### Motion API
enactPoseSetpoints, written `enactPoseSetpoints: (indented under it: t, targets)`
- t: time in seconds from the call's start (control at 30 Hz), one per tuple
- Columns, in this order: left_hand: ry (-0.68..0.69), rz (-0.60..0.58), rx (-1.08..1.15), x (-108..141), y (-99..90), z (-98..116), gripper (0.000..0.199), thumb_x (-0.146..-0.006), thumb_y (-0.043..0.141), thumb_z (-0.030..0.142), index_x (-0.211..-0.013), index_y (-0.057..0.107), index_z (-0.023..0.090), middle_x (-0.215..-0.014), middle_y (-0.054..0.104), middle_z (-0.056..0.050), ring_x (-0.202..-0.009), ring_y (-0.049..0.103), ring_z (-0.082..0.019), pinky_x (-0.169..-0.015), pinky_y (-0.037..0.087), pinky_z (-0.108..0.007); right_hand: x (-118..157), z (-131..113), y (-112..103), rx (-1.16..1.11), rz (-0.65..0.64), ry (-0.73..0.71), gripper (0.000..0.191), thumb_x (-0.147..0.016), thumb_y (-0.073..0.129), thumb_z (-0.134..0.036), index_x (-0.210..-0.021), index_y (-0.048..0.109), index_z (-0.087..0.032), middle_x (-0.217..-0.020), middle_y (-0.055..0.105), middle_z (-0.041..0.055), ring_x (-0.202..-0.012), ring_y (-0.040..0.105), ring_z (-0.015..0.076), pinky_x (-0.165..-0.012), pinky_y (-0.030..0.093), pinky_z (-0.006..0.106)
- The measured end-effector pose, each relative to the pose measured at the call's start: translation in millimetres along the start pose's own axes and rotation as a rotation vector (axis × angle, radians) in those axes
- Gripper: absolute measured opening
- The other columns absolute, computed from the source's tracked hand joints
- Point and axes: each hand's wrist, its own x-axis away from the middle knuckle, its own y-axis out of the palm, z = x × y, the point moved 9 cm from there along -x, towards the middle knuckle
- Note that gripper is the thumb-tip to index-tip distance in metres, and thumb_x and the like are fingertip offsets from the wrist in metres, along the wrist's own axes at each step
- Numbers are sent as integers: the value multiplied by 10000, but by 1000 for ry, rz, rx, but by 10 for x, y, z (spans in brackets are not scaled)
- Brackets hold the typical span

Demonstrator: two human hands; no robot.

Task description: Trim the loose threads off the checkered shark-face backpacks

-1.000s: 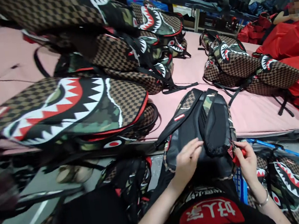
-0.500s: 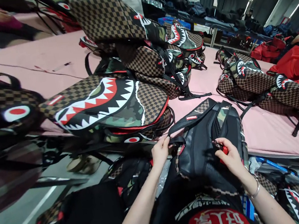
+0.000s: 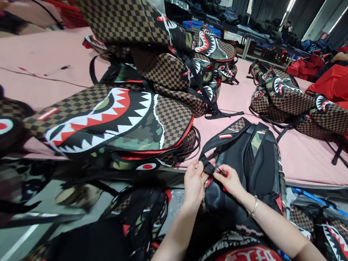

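A black-backed backpack (image 3: 241,169) leans against the near edge of the pink table, its padded back and shoulder straps toward me. At its lower left, my left hand (image 3: 195,180) is closed on the black shoulder strap (image 3: 208,164), near the strap's lower end. My right hand (image 3: 231,181) is right beside it, fingers pinched around a small red-handled tool (image 3: 223,173) that looks like thread snips. The tool's tip is close to the strap; whether it touches is hidden by the fingers.
Checkered shark-mouth backpacks (image 3: 113,120) are piled on the pink table (image 3: 54,47) to the left and centre. Another pile (image 3: 285,92) lies at the right, beside red bags (image 3: 338,86). A pen (image 3: 57,70) lies at the back left. More backpacks (image 3: 139,210) are below the table edge.
My right hand has moved left with the red-handled tool, from over the back panel to beside my left hand. My left hand has shifted slightly along the strap, and the view has turned a little.
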Motion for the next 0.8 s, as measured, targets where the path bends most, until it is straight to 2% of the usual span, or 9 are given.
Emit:
enactPoseSetpoints:
  t: [0.1, 0.2, 0.3, 0.4, 0.53, 0.67, 0.73, 0.8]
  targets:
    - [23, 20, -8, -30, -84, 26, 370, -636, 715, 309, -886, 472, 187, -828, 676, -54, -822, 668, -224, -715, 520, -348, -5, -68, -1, 7, 15, -43, 120, -692, 627, -271, -738, 584, -169, -642, 571, -28, -566, 500, 106, -576, 423, 218]
    - [52, 56, -54, -36, -145, 58, 388, -595, 733, 320, -858, 485, 181, -801, 656, -31, -754, 664, -182, -653, 517, -286, -20, -329, -61, 165, 44, -173, 181, -709, 580, -183, -882, 632, -192, -717, 615, -18, -570, 507, 112, -568, 424, 219]
    - [110, 84, -140, -21, -181, 149, 372, -577, 737, 346, -817, 508, 178, -693, 600, 31, -633, 628, -121, -586, 501, -229, -52, -593, -19, 363, -33, -334, 297, -738, 511, -123, -966, 669, -229, -809, 650, 6, -643, 540, 122, -629, 435, 223]
    - [120, 42, -215, -17, -162, 213, 356, -587, 731, 360, -793, 501, 183, -633, 566, 57, -566, 593, -98, -543, 491, -210, -119, -734, 45, 483, -137, -442, 287, -767, 496, -137, -946, 697, -234, -708, 616, 11, -606, 515, 113, -595, 410, 209]
    - [104, -20, -226, -29, -140, 197, 351, -589, 727, 352, -758, 464, 191, -584, 557, 64, -535, 580, -100, -524, 488, -213, -217, -849, 117, 494, -253, -516, 289, -742, 462, -109, -851, 711, -208, -628, 548, 2, -586, 493, 108, -568, 384, 206]
    - [193, -23, -223, -11, -96, 217, 317, -612, 692, 313, -751, 428, 207, -538, 534, 80, -482, 544, -89, -509, 472, -206, -313, -843, 159, 400, -273, -400, 216, -686, 458, -93, -713, 653, -181, -655, 551, -4, -630, 504, 111, -600, 380, 216]
    - [246, -12, -251, 4, -62, 266, 265, -627, 667, 287, -730, 437, 205, -541, 511, 84, -470, 520, -79, -505, 459, -199, -356, -747, 164, 251, -255, -252, 114, -707, 496, -172, -630, 579, -175, -600, 513, -22, -582, 470, 103, -574, 368, 219]
    - [269, -36, -296, 13, -10, 313, 200, -635, 645, 267, -678, 465, 191, -557, 494, 75, -484, 505, -74, -514, 449, -194, -373, -593, 182, 48, -246, -65, 185, -726, 533, -303, -591, 504, -178, -529, 438, -48, -497, 394, 82, -508, 331, 212]
